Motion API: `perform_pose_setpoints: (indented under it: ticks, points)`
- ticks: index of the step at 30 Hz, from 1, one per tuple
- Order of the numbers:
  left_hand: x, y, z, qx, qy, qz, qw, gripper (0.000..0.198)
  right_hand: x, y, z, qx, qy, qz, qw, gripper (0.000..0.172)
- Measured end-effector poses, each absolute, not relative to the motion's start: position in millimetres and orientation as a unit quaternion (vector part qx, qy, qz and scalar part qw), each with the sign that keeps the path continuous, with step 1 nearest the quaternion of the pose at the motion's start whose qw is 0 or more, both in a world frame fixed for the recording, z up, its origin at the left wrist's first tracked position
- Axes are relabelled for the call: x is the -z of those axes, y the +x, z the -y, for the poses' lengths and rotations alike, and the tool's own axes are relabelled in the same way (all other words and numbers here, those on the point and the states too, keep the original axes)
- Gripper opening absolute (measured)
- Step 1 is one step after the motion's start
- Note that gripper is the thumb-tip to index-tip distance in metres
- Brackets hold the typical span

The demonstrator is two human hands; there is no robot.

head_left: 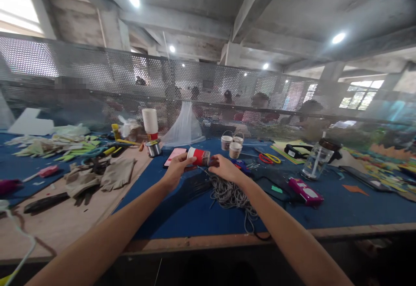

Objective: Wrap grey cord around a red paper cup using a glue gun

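Observation:
My left hand (177, 169) grips a red and white paper cup (197, 156), which lies on its side in the air above the table. Greyish cord appears wound around the cup's right end. At that end my right hand (224, 168) is closed, its fingers pinching what looks like the grey cord; the fingertips are partly hidden. Below the right hand, a loose heap of grey cord (227, 193) rests on the blue mat (175, 216). A phone with a pink screen (174, 157) lies just behind the left hand.
Three small cord-wrapped buckets (235, 149) stand behind the hands. Scissors (269, 158), a purple packet (305, 191) and a glass mug (317, 162) are at right. A cup stack (150, 121), a metal tin (154, 148) and gloves (118, 174) are at left. A perforated screen (208, 91) borders the back.

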State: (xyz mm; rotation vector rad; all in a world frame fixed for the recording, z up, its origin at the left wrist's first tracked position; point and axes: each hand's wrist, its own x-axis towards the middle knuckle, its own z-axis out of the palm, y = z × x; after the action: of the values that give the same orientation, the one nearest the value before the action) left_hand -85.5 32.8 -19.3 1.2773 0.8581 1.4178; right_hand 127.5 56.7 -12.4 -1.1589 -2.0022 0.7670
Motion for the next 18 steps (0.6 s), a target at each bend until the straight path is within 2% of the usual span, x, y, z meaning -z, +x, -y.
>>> perform_pose_setpoints:
  ticks: [2, 6, 12, 18]
  points:
    - [18.1, -85.7, -32.3, -0.592, 0.527, -0.358, 0.494, 0.036, 13.1, 120.5, -56.4, -0.291, -0.461, 0.766, 0.341, 0.037]
    - [19.0, -85.8, -34.1, -0.587, 0.527, -0.369, 0.492, 0.036, 11.6, 125.7, -55.1, -0.271, -0.447, 0.761, 0.385, 0.014]
    - [24.0, -85.7, -36.0, -0.565, 0.555, -0.374, 0.482, 0.040, 0.7, 134.0, -45.7, -0.218, -0.414, 0.757, 0.456, 0.021]
    - [21.2, -83.3, -31.9, -0.548, 0.573, -0.383, 0.473, 0.037, -0.6, 130.4, -41.1, -0.146, -0.389, 0.772, 0.481, 0.025]
